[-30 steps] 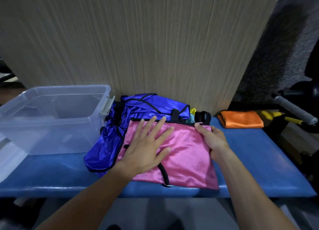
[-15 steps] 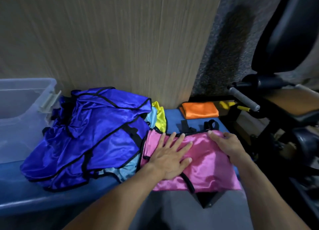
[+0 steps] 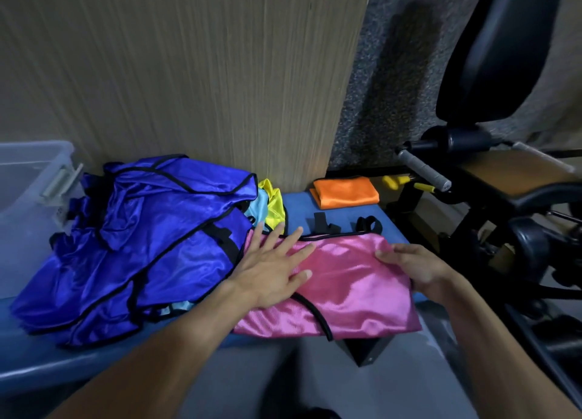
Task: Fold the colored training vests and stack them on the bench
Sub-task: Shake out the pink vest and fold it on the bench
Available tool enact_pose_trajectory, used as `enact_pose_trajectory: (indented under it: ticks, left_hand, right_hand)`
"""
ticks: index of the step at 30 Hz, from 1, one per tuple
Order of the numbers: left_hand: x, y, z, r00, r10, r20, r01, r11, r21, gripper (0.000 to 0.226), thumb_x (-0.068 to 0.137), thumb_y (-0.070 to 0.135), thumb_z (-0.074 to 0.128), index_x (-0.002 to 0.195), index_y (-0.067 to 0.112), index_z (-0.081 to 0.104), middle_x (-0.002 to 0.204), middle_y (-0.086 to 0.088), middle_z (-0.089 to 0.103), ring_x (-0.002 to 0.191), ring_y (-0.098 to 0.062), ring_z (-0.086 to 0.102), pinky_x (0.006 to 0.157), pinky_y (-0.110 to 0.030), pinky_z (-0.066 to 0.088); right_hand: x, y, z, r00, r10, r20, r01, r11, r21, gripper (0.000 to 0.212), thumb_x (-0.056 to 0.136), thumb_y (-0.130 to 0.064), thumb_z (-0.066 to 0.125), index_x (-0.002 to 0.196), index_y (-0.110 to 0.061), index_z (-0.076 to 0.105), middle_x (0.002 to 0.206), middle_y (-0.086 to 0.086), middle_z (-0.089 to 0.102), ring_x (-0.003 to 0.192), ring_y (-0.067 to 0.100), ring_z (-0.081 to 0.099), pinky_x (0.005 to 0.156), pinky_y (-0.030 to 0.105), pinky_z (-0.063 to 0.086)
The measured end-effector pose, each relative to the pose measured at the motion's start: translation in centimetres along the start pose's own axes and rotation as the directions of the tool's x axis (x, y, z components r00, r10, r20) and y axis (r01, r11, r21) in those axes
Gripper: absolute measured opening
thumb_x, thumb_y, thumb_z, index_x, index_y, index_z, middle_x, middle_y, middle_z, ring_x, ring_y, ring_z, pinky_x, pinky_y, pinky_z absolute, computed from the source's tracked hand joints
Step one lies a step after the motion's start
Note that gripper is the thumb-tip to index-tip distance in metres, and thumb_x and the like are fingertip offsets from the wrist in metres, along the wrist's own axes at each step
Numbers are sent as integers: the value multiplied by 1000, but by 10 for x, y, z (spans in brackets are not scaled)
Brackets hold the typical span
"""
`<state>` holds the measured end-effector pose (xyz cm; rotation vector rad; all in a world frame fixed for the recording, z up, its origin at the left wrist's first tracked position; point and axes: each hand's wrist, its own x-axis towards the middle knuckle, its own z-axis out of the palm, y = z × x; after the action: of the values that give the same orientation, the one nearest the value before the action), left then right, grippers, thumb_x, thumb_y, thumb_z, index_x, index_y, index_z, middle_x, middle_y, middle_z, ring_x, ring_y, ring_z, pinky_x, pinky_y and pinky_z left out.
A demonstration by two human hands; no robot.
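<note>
A heap of blue vests (image 3: 151,248) crowded the counter (image 3: 343,214) just left of my work, a clear bin (image 3: 28,198) cut off at the frame's edge beyond it and a folded orange vest (image 3: 345,192) near the wall. Yellow and light-blue fabric (image 3: 269,203) lay mostly buried under the heap. The folded pink vest (image 3: 349,289), shiny with black trim, overhung the counter's front edge, my left hand (image 3: 271,274) pressing flat with spread fingers and my right hand (image 3: 415,267) curled on its right edge.

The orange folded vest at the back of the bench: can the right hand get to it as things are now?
Probably yes. The orange folded vest lies uncovered beyond the right hand, with only bare bench and two black straps between.
</note>
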<state>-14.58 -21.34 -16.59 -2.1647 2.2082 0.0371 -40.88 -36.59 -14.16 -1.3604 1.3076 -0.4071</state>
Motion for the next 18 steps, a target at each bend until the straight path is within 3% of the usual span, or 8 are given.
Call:
enact_pose_trajectory:
  ticks: [3, 7, 9, 10, 12, 13, 16, 18]
  left_hand:
    - [-6, -5, 4, 999, 2, 40, -3, 1000, 5, 63, 101, 69, 13, 158, 47, -3, 168, 6, -13, 154, -29, -21, 119, -59, -19]
    - [-8, -6, 0, 1000, 17, -4, -17, 1000, -24, 63, 101, 69, 16, 158, 47, 4, 169, 8, -9, 155, -27, -17, 119, -59, -16]
    - [-10, -11, -6, 992, 43, -123, -56, 994, -99, 57, 103, 63, 24, 157, 45, 24, 169, 9, 12, 157, -23, 0, 123, -56, -6]
    - [-12, -14, -9, 970, 49, -238, -90, 983, -163, 52, 104, 57, 31, 153, 42, 38, 162, 10, 30, 153, -20, 17, 124, -53, 7]
    - [-18, -20, -18, 900, -10, -436, -152, 930, -334, 36, 103, 41, 46, 135, 32, 62, 132, 13, 61, 126, -10, 50, 111, -40, 38]
    - [-22, -24, -21, 881, -78, -467, -156, 883, -443, 29, 102, 34, 52, 125, 29, 69, 116, 15, 69, 111, -5, 59, 99, -34, 47]
    - [-32, -30, -27, 893, -272, -357, -75, 694, -716, 19, 102, 27, 56, 97, 27, 75, 77, 12, 73, 73, -4, 68, 73, -30, 54]
    - [-35, -35, -23, 884, -353, -307, -2, 654, -757, 33, 103, 34, 54, 72, 25, 62, 59, 4, 59, 57, -13, 58, 62, -38, 47]
  right_hand:
    - [-11, -7, 0, 999, -52, 10, 51, 995, 84, 35, 87, -22, 79, 116, -6, 70, 108, 21, 74, 88, 35, 71, 88, 53, 58]
    - [-30, -25, 7, 991, -130, 42, 126, 988, 89, 30, 90, -17, 75, 119, -11, 69, 106, 20, 75, 95, 35, 72, 96, 57, 55]
    - [-41, -39, 20, 978, -202, 60, 197, 977, 77, 33, 91, -11, 71, 123, -12, 67, 101, 14, 77, 92, 32, 74, 85, 48, 60]
    - [-47, -48, 30, 969, -242, 59, 238, 969, 65, 35, 91, -8, 69, 125, -12, 64, 97, 12, 78, 86, 29, 75, 75, 41, 61]
    - [-61, -64, 57, 949, -312, 54, 311, 950, 18, 38, 91, -3, 66, 128, -12, 60, 92, 12, 78, 76, 27, 74, 65, 36, 58]
    - [-68, -70, 74, 938, -341, 59, 343, 939, -21, 38, 91, -2, 64, 127, -14, 58, 91, 14, 77, 72, 28, 72, 62, 37, 58]
    - [-80, -81, 130, 899, -421, 122, 438, 870, -225, 32, 91, -7, 64, 117, -22, 54, 89, 14, 73, 63, 26, 67, 49, 29, 52]
    - [-79, -80, 169, 861, -480, 169, 506, 772, -385, 22, 90, -14, 63, 112, -14, 59, 91, 14, 73, 68, 26, 70, 56, 31, 57]
